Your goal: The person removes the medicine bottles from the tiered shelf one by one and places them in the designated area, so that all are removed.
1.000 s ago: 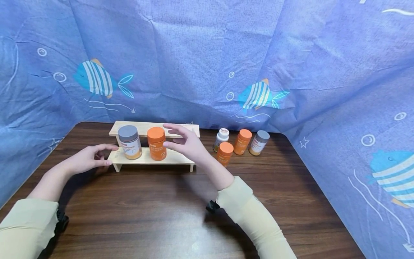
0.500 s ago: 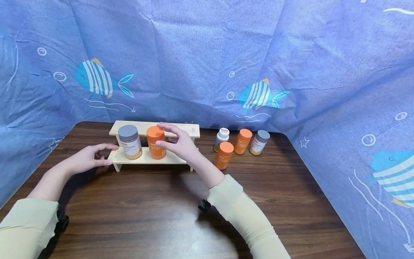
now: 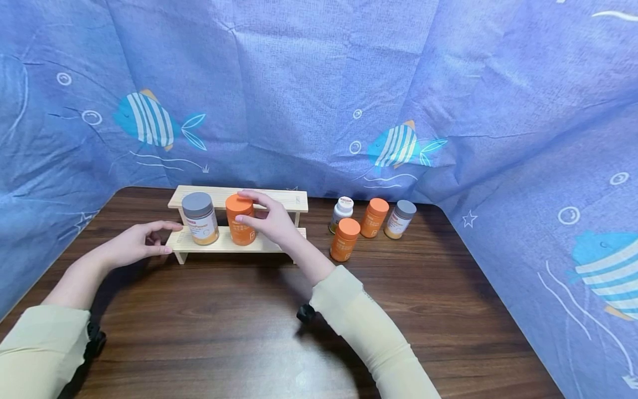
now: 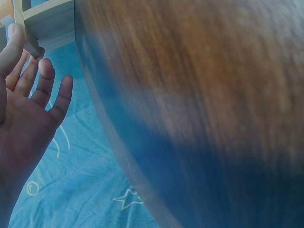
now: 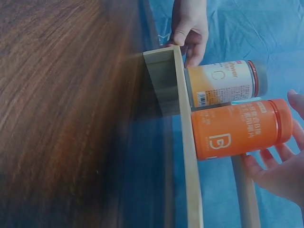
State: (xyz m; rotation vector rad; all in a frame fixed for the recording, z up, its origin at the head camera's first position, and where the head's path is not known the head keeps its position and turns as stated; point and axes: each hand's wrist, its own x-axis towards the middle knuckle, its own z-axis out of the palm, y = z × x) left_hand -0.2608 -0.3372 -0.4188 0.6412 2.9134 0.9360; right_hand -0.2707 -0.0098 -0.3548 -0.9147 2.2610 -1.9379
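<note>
In the head view my left hand [image 3: 130, 244] holds the left end of the small two-tier wooden shelf [image 3: 234, 249], thumb at its front corner. The left wrist view shows the thumb and index finger at the shelf's end, the other fingers loosely bent. My right hand [image 3: 276, 220] has thumb and fingers around the upper part of an orange bottle [image 3: 242, 230], which stands upright on the lower tier. The right wrist view shows that hand [image 5: 282, 175] at the side and cap of the bottle. To its left stands a grey-capped bottle [image 3: 202, 224] with a white label.
To the right of the shelf stand two more orange bottles, one nearer [image 3: 344, 244] and one behind [image 3: 372, 220]. A small white bottle [image 3: 341, 213] and another grey-capped bottle [image 3: 398, 223] are beside them. Blue fish-print cloth [image 3: 309, 94] borders the dark wooden table [image 3: 224, 338].
My right hand has moved left, further around the orange bottle, which has shifted very slightly left and back. My left hand has stayed at the shelf's end.
</note>
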